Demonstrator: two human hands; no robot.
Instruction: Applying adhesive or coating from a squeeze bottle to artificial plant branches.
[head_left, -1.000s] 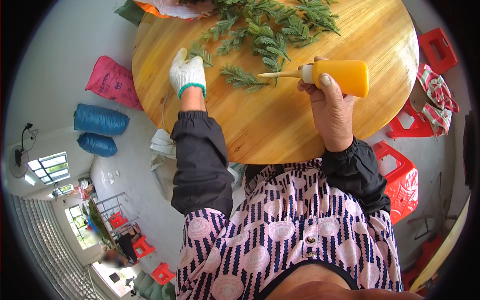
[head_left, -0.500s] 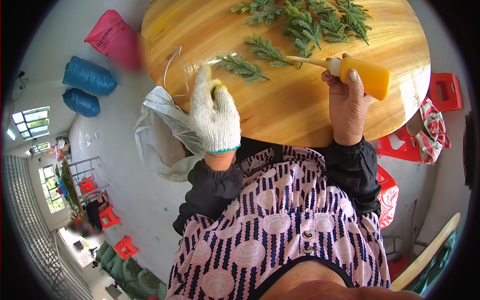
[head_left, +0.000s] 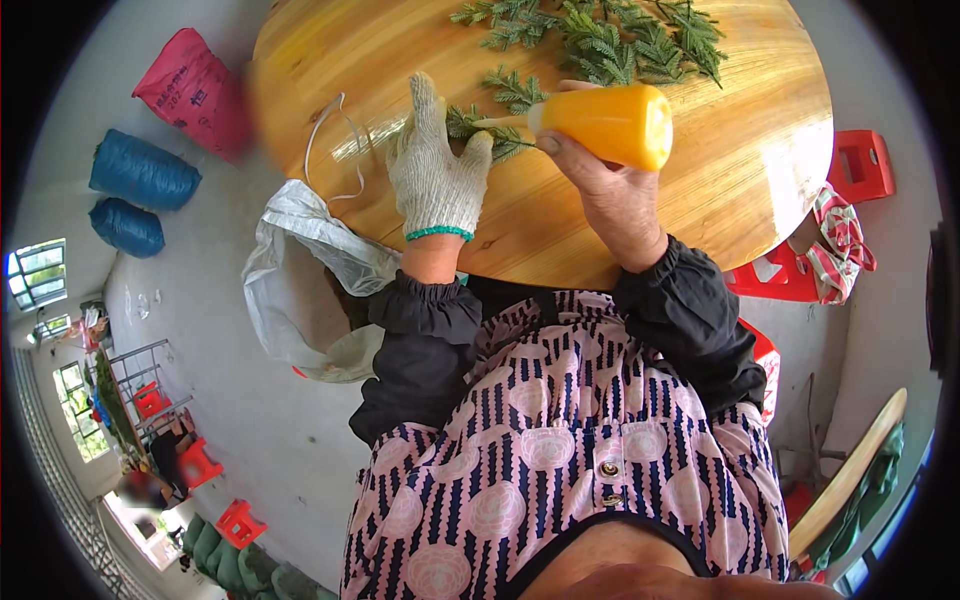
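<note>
Round wooden table (head_left: 720, 180): occupies far centre; extends below both hands. Open white bag (head_left: 272, 310): sits beside near left table edge. Pink-red sack (head_left: 195, 90): at far left, left of table. Two blue bundles (head_left: 145, 170): nearer than sack, one just behind the other. Red stool (head_left: 775, 275): at right table edge, with red-and-white cloth (head_left: 835, 245) on top. Second red stool (head_left: 870, 165): farther right. Cluster of green sprigs (head_left: 620, 45): lies on far part of table.

Left hand (head_left: 440, 175), gloved in off-white knit: over table; index finger extended toward far side, thumb spread wide to the right. Remaining fingers: partly hidden. Right hand (head_left: 615, 205), bare: closes around orange squeeze bottle (head_left: 615, 125), thumb along near left end; other fingers largely concealed behind bottle. Bottle: held tilted nearly flat above table, nozzle pointing left. Single green sprig (head_left: 505, 140): on table below nozzle, between left thumb and index finger. Contact with thumb or nozzle tip: cannot tell.
</note>
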